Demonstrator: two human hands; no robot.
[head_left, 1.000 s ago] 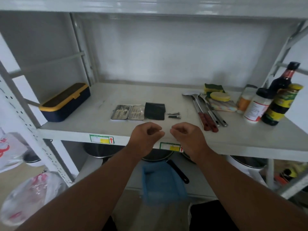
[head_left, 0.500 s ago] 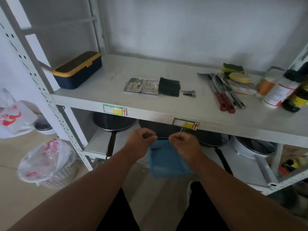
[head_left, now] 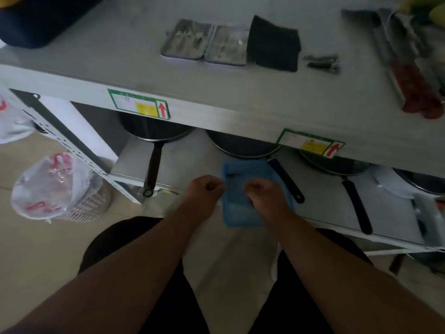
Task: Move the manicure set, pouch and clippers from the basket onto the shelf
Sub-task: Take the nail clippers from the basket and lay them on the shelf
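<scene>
Now both fists have dropped further below the shelf (head_left: pixel 216 97) edge than a moment ago, down over the blue basket (head_left: pixel 243 174). The left hand (head_left: pixel 204 192) is curled just left of it; the right hand (head_left: pixel 265 196), also curled, covers its middle, gripping nothing I can see. Up on the shelf the manicure set (head_left: pixel 204 43), pouch (head_left: pixel 273 43) and clippers (head_left: pixel 321 61) lie unmoved.

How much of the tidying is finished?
Nearly all, it seems. The open manicure set, black pouch and clippers already lie on the shelf. The left hand and right hand are curled and hold nothing, above the blue basket, which looks empty. Nothing seems left.
</scene>
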